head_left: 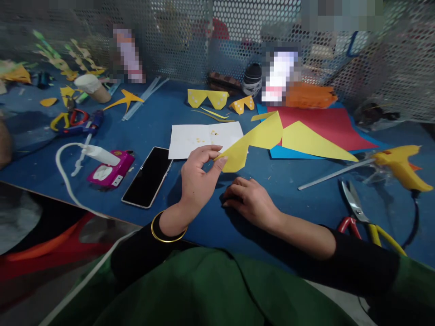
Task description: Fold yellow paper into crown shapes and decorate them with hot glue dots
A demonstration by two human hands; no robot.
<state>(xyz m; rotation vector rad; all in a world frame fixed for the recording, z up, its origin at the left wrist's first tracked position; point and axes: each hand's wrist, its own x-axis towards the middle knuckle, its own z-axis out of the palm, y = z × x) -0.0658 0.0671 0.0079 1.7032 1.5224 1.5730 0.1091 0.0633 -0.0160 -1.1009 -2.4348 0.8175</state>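
Note:
My left hand (201,174) pinches one end of a yellow glasses-shaped cutout (267,131) between thumb and fingers. The cutout is raised and tilted above the table, with a folded strip at its far end. My right hand (252,201) rests on the blue tabletop just below it, its fingers loosely curled and no object visible in them. Behind the left hand lies an open white booklet (183,139) with small yellow pictures. A larger yellow glasses piece (208,98) and a smaller orange one (242,105), both with pale spots, stand further back.
On the right are red sheet (326,124), yellow offcut (312,140), yellow glue gun (397,165) and scissors (353,201). To the left lie a black-screened phone (147,176), a magenta power strip (112,170) with a white cable, and a blue glue gun (95,122). Perforated metal mesh (176,40) stands behind.

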